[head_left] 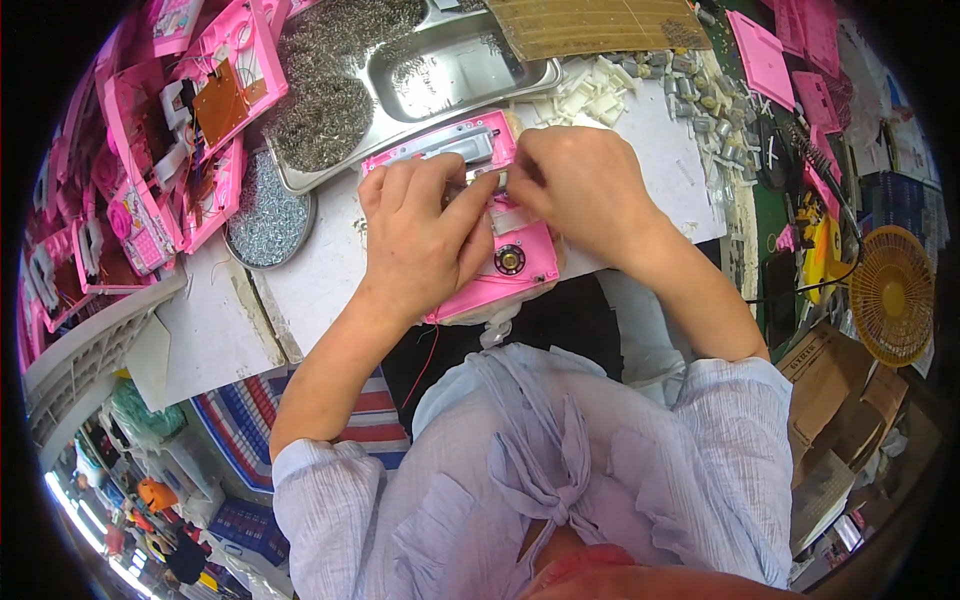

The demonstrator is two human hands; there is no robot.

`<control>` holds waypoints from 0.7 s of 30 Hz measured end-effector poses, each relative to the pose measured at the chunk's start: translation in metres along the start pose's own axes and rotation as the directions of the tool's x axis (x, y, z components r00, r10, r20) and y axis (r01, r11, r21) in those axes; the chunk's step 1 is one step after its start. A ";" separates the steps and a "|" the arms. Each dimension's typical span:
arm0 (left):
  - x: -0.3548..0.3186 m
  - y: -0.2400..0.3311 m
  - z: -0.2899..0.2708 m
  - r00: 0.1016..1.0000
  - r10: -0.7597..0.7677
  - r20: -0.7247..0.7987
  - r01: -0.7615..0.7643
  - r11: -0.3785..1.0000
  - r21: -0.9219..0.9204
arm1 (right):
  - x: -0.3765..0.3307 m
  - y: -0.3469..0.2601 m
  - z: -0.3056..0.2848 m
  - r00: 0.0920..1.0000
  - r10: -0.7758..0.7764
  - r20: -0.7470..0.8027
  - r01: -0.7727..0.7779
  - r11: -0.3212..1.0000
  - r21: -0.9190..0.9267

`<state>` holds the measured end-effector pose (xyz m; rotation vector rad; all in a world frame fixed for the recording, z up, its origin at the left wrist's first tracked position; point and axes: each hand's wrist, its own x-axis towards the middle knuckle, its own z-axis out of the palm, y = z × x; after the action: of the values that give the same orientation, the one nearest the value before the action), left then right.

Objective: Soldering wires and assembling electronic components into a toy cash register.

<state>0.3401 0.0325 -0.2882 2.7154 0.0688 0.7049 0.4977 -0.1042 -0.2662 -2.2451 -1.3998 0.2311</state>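
White bench [320,270] carries pink shells [150,170] at nine o'clock and a steel tray [450,70] at twelve. At centre lies a pink toy case [515,260]. Left hand [420,240] presses it, fingers curled. Right hand [575,185] pinches a small part, too hidden to identify. Yellow fan [890,295] at three o'clock.

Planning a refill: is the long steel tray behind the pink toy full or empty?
Mostly empty: the steel tray shows bare shiny bottom, with small metal parts heaped outside its left end.

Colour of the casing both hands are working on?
Pink casing, with a grey panel; head view.
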 end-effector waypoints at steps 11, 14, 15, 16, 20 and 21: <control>0.006 -0.004 0.002 0.999 -0.004 0.034 0.004 1.000 -0.022 | -0.007 -0.025 0.001 0.977 -0.187 0.101 0.213 0.851 -0.480; 0.012 -0.006 -0.005 0.998 0.019 0.055 -0.016 0.998 -0.062 | 0.008 -0.013 -0.014 0.951 -0.136 0.276 0.215 0.935 -0.282; 0.016 -0.007 -0.005 0.999 0.039 0.038 -0.037 0.997 -0.062 | 0.015 -0.005 -0.022 0.937 -0.107 0.332 0.186 0.958 -0.216; 0.019 -0.009 -0.004 0.998 0.059 0.022 -0.057 0.996 -0.066 | 0.020 0.001 -0.029 0.938 -0.045 0.344 0.097 0.986 -0.135; 0.026 -0.017 -0.001 0.994 0.113 0.007 -0.112 0.989 -0.092 | 0.020 0.019 -0.024 0.928 0.109 0.356 -0.188 0.963 0.195; 0.028 -0.017 0.002 0.995 0.102 0.019 -0.099 0.989 -0.108 | 0.018 0.024 -0.025 0.925 0.137 0.354 -0.236 0.939 0.251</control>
<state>0.3664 0.0518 -0.2824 2.6389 -0.1097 0.6830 0.5343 -0.1044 -0.2541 -2.1566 -1.2073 0.8611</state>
